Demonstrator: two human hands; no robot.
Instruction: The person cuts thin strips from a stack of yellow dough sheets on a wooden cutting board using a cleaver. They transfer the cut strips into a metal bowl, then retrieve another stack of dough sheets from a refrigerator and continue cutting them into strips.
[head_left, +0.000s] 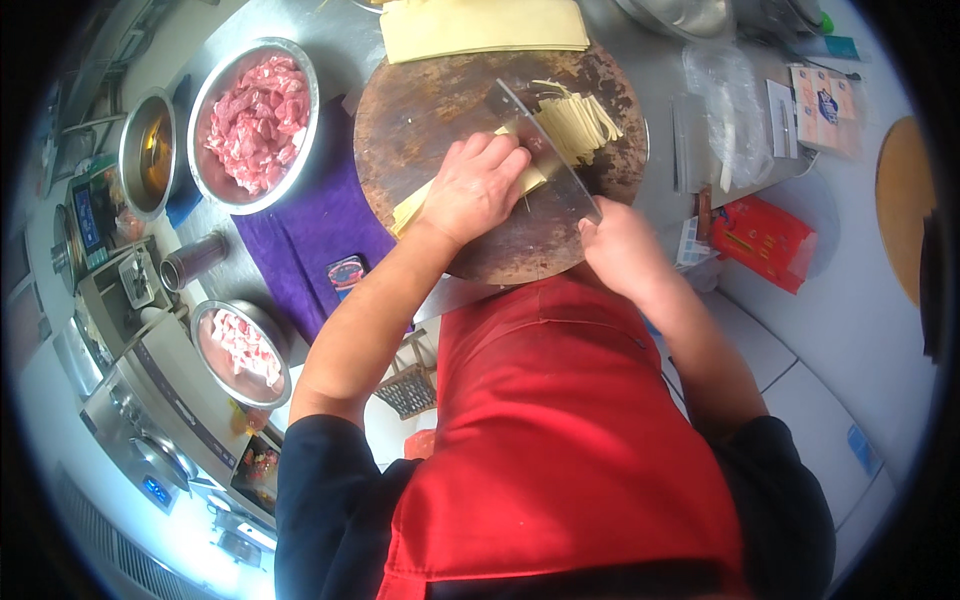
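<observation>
On a round wooden chopping block (420, 112), my left hand (480, 184) presses down on a folded stack of pale yellow sheets (412, 210), perhaps tofu skin, its fingertips close beside the blade. My right hand (624, 244) grips a cleaver (547, 142), whose wide blade stands across the stack's end; the handle is hidden in the fist. Beyond the blade lies a heap of thin cut yellow strips (577, 127). A larger folded yellow sheet stack (484, 28) rests at the block's far edge.
Left of the block are a steel bowl of raw meat chunks (259, 124), a purple cloth (292, 247) with a small tin or phone-like item on it, a bowl of amber liquid (150, 154) and a bowl of paler meat (244, 349). A plastic bag (727, 112) lies right.
</observation>
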